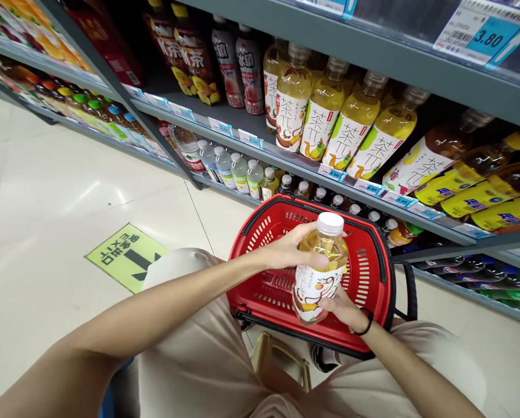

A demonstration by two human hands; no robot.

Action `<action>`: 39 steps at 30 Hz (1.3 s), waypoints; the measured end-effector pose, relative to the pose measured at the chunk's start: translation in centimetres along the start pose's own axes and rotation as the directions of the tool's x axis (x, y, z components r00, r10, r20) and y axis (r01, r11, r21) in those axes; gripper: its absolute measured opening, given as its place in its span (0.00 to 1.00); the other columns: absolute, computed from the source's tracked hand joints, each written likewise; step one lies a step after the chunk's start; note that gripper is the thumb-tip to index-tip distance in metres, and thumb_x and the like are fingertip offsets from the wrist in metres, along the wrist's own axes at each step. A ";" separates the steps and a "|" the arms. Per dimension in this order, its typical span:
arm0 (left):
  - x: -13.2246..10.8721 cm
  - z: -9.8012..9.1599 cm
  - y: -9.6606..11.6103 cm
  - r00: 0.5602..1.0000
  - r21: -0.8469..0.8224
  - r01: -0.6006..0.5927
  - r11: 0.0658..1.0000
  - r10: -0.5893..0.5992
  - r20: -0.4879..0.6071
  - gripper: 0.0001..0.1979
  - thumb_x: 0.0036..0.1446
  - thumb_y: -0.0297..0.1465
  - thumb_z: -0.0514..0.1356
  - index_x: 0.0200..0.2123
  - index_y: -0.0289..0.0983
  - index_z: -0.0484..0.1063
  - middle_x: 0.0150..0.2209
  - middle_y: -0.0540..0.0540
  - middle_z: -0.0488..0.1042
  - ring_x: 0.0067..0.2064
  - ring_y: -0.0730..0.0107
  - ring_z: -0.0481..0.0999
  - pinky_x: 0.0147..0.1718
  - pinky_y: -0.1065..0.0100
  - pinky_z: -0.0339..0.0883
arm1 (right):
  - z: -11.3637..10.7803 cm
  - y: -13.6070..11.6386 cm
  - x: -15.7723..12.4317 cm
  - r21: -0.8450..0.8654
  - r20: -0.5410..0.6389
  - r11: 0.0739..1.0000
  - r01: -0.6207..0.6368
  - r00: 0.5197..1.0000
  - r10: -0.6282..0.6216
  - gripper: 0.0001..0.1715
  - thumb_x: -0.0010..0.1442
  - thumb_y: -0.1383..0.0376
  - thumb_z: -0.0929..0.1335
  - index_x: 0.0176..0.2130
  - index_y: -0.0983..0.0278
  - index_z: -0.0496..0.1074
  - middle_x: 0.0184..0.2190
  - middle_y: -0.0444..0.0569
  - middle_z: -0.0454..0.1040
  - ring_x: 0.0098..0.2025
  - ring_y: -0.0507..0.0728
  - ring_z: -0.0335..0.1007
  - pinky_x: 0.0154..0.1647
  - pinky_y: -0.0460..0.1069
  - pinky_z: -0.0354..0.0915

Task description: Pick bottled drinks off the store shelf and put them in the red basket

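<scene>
A large bottle of yellow tea drink (321, 284) with a white cap and a white printed label is held over a red shopping basket (271, 255). My left hand (297, 248) wraps round its upper part below the cap. Lower down, my right hand (344, 306), with a black band at the wrist, grips the label's right side. The bottle leans slightly. Parts of the fingers of both hands are hidden behind it. Beneath lies the slotted basket, standing between my knees, with its black handle sticking out to the right.
Ahead, a grey shelf (242, 129) carries a row of similar tea bottles (318, 116), dark iced tea bottles and yellow-labelled drinks. Smaller white-capped bottles (237, 174) fill the level below. A green floor sticker (126, 255) with an arrow lies at the left.
</scene>
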State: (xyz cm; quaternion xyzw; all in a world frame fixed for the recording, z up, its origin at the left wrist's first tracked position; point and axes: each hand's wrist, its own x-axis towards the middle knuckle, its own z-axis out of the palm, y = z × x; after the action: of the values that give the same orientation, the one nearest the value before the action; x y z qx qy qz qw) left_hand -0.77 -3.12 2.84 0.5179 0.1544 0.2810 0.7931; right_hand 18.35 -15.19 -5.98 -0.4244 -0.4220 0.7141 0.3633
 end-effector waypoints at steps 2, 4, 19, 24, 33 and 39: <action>-0.3 0.1 0.5 0.998 0.122 -0.061 0.991 0.057 0.033 0.31 0.50 0.35 0.72 0.57 0.36 0.73 0.50 0.37 0.79 0.52 0.51 0.80 0.52 0.55 0.74 | -0.4 0.5 0.0 0.065 0.031 0.998 -0.019 0.999 0.017 0.56 0.47 0.32 0.76 0.61 0.61 0.71 0.59 0.61 0.75 0.64 0.70 0.69 0.69 0.66 0.59; -0.6 0.2 0.7 0.993 0.236 -0.114 0.965 0.108 0.038 0.32 0.51 0.31 0.72 0.60 0.36 0.71 0.49 0.38 0.80 0.50 0.52 0.80 0.51 0.57 0.74 | -0.5 0.8 0.1 0.112 0.072 0.990 -0.081 0.995 0.074 0.63 0.40 0.22 0.71 0.60 0.60 0.73 0.60 0.63 0.75 0.66 0.72 0.67 0.67 0.66 0.61; -1.5 0.4 -1.4 0.947 0.628 -0.143 0.765 0.291 -0.139 0.32 0.43 0.36 0.77 0.53 0.36 0.75 0.44 0.42 0.82 0.41 0.55 0.81 0.42 0.63 0.71 | -0.4 0.3 0.9 0.115 0.050 0.955 -0.275 0.961 0.271 0.72 0.34 0.14 0.57 0.56 0.59 0.77 0.58 0.60 0.77 0.68 0.72 0.65 0.65 0.65 0.63; -1.4 0.3 -1.3 0.951 0.610 -0.126 0.782 0.270 -0.151 0.32 0.43 0.36 0.77 0.52 0.37 0.76 0.43 0.43 0.82 0.40 0.55 0.81 0.42 0.63 0.71 | -0.2 -0.1 0.8 0.126 0.006 0.962 -0.242 0.970 0.243 0.67 0.41 0.17 0.59 0.58 0.59 0.75 0.63 0.60 0.74 0.70 0.72 0.62 0.67 0.66 0.61; -1.3 0.3 -1.5 0.951 0.662 -0.113 0.741 0.275 -0.145 0.31 0.47 0.43 0.75 0.52 0.35 0.75 0.43 0.41 0.83 0.39 0.55 0.82 0.39 0.63 0.73 | -0.4 0.0 0.6 0.157 0.017 0.964 -0.216 0.976 0.216 0.63 0.44 0.19 0.61 0.57 0.59 0.77 0.63 0.59 0.74 0.71 0.72 0.61 0.66 0.66 0.63; -1.4 0.4 -1.1 0.955 0.672 -0.125 0.730 0.273 -0.118 0.31 0.49 0.45 0.73 0.52 0.36 0.73 0.44 0.41 0.83 0.42 0.53 0.83 0.42 0.61 0.73 | -0.4 0.2 0.6 0.180 0.054 0.959 -0.218 0.976 0.212 0.63 0.41 0.18 0.62 0.54 0.59 0.79 0.59 0.58 0.77 0.70 0.72 0.62 0.66 0.65 0.63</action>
State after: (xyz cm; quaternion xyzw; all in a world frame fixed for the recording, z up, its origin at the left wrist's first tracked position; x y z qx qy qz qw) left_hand -1.33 -4.57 1.91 0.7446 0.2688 0.3450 0.5043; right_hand 18.40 -14.60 -6.43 -0.4198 -0.3116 0.7925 0.3140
